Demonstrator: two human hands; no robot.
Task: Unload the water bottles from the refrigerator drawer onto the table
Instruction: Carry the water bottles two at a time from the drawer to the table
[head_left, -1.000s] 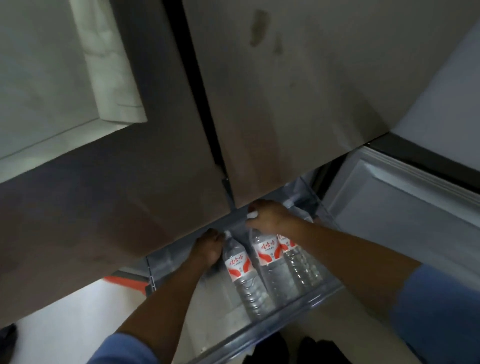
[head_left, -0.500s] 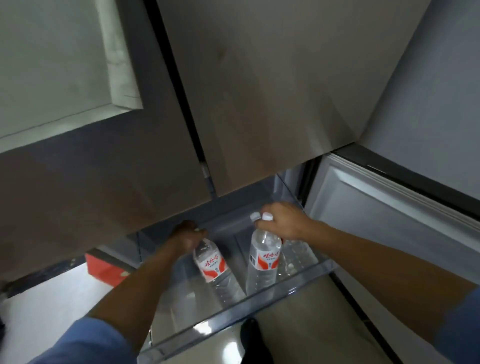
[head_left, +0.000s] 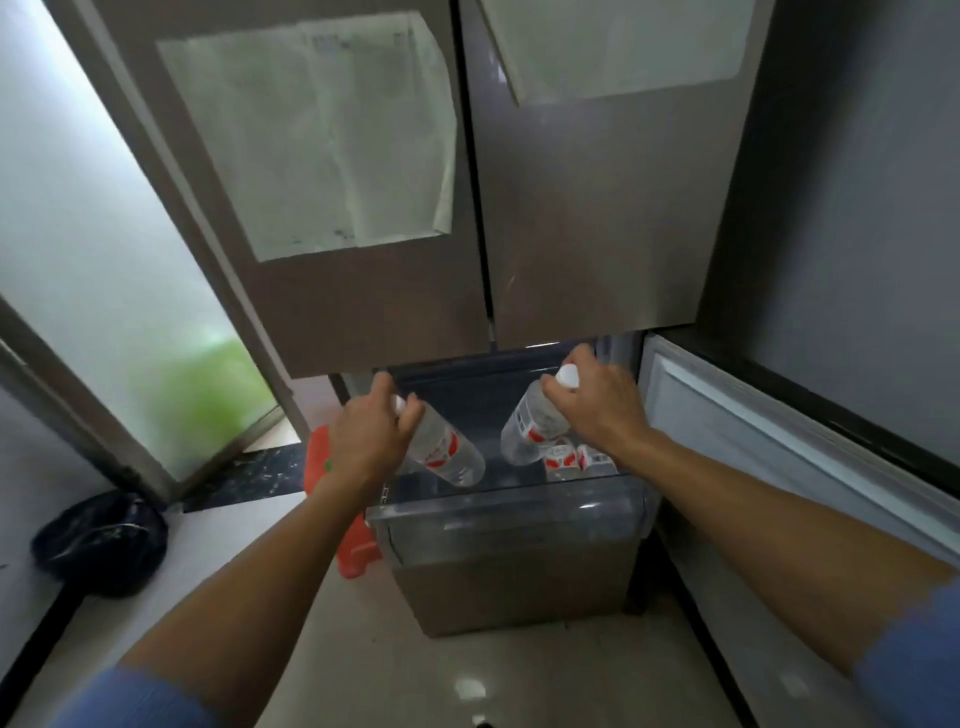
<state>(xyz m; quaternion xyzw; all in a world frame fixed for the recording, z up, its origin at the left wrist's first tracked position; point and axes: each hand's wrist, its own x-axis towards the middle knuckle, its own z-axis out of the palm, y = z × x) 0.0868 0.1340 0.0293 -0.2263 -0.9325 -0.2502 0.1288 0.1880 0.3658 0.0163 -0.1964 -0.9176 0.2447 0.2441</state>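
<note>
The left hand (head_left: 371, 441) grips a tilted water bottle (head_left: 449, 454) by its neck; the right hand (head_left: 597, 408) holds a second bottle (head_left: 527, 428) likewise. Both hang just above the open refrigerator drawer (head_left: 509, 519), with more bottles (head_left: 563, 460) inside at its right end.

One wide-angle camera, worn on the person's head, looks forward and down at the open refrigerator drawer (head_left: 509, 525) from close in front of it. Above the drawer, the closed refrigerator doors (head_left: 597, 208) fill the upper frame.
</note>
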